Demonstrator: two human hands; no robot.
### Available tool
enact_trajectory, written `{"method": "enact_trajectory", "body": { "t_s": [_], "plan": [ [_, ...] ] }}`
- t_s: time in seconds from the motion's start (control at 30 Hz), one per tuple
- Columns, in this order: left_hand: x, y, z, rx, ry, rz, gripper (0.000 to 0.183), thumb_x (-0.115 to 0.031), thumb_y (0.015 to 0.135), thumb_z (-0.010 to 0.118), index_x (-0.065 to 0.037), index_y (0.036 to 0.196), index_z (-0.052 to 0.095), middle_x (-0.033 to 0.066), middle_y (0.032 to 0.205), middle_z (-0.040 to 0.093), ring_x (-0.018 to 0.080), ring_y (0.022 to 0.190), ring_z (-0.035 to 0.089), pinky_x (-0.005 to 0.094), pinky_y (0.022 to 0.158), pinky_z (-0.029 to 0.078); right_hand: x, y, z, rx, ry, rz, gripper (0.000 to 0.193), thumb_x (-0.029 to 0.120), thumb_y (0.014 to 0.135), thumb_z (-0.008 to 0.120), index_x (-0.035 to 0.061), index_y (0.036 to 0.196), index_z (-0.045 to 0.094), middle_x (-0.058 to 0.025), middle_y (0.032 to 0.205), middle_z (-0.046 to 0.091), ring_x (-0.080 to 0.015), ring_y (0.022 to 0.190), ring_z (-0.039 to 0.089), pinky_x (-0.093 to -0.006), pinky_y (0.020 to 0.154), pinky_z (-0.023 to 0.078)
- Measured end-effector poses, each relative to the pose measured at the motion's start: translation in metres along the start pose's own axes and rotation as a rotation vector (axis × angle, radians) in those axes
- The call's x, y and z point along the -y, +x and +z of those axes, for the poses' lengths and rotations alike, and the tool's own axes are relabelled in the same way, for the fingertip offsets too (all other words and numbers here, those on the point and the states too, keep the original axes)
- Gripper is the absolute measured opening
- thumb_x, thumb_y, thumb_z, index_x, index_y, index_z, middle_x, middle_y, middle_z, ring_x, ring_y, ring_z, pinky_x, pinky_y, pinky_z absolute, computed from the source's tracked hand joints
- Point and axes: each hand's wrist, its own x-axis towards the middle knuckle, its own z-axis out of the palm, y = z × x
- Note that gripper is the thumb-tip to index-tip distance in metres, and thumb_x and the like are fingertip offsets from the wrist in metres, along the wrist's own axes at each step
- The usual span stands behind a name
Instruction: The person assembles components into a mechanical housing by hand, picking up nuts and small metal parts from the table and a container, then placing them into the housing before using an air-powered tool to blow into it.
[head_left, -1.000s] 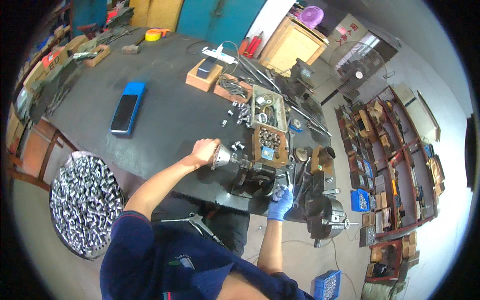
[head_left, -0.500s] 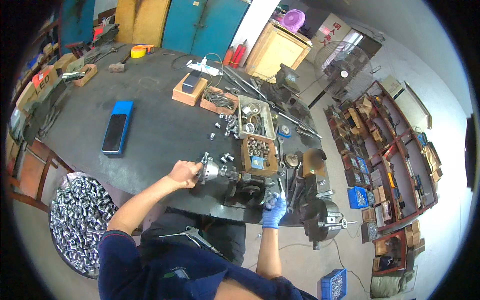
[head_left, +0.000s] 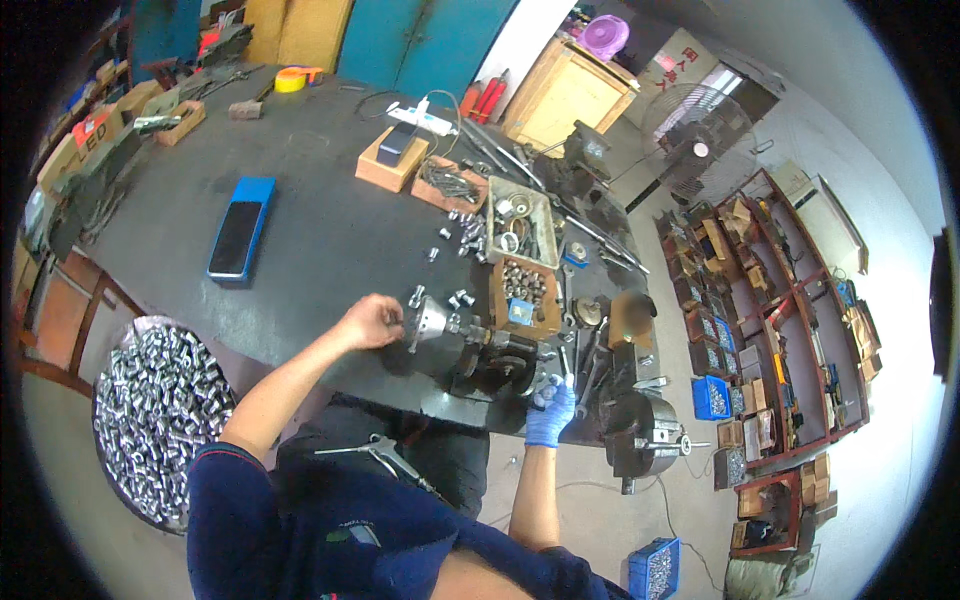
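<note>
My bare left hand (head_left: 376, 320) is just left of a silver chuck (head_left: 430, 319), its fingers curled and close together; whatever may be between them is too small to make out. The chuck sits at the left end of a dark bench fixture (head_left: 497, 366) by the table's front edge. On the fixture's right, my right hand (head_left: 549, 412), in a blue glove, is closed around small silver metal pieces (head_left: 546, 391). An upright metal rod (head_left: 565, 362) rises just beyond that hand. Several shiny metal fittings (head_left: 461, 299) lie behind the chuck.
A wooden box of small metal parts (head_left: 545, 319) and a pale tray (head_left: 552, 255) stand behind the fixture. A blue case with a dark panel (head_left: 241, 230) lies on the left. A big tub of fittings (head_left: 160, 322) is beside the table; a vise-like machine (head_left: 640, 432) is right.
My left hand has drawn back slightly left from the chuck's edge, where its fingers were before. The right hand stays beside the fixture. The whole view has shifted a little.
</note>
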Motion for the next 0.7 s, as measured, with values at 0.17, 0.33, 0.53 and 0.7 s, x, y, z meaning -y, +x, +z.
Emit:
{"method": "enact_trajectory", "body": {
  "t_s": [0.17,0.33,0.53,0.7],
  "plan": [
    [-0.048,-0.031,-0.033,0.036,-0.784,0.107,0.019,-0.001,0.076,0.059,0.005,0.094,0.056,0.0080,0.075,0.060,0.0150,0.064,0.059,0.0267,0.067,0.050,0.005,0.000,-0.004,-0.020,0.054,0.087,0.037,0.040,0.086,0.054,0.0062,0.072,0.056,0.0016,0.050,0.044,-0.0073,0.037,0.035,-0.0192,0.032,0.025],
    [-0.068,-0.031,-0.027,0.024,-0.817,0.170,0.016,-0.001,0.081,0.059,0.008,0.093,0.056,0.0117,0.078,0.061,0.0169,0.067,0.061,0.0282,0.061,0.051,0.010,-0.002,0.014,-0.095,0.142,0.141,0.040,0.043,0.085,0.054,0.0054,0.071,0.058,-0.0014,0.049,0.047,-0.0086,0.034,0.033,-0.0195,0.030,0.025],
    [-0.066,-0.026,-0.029,0.066,-0.757,0.092,0.015,0.002,0.080,0.058,0.008,0.093,0.056,0.0110,0.077,0.061,0.0171,0.067,0.062,0.0267,0.064,0.050,0.013,-0.004,0.008,-0.011,0.091,0.116,0.039,0.040,0.088,0.050,0.0062,0.069,0.055,-0.0010,0.048,0.045,-0.0092,0.034,0.034,-0.0199,0.030,0.024],
    [-0.067,-0.027,-0.030,0.095,-0.745,0.168,0.017,0.008,0.075,0.059,0.005,0.092,0.057,0.0090,0.080,0.061,0.0142,0.071,0.061,0.0262,0.068,0.050,0.044,-0.024,0.021,0.090,0.015,0.113,0.043,0.042,0.088,0.047,0.0043,0.069,0.057,-0.0005,0.045,0.043,-0.0096,0.033,0.034,-0.0204,0.028,0.025]
  ]
}}
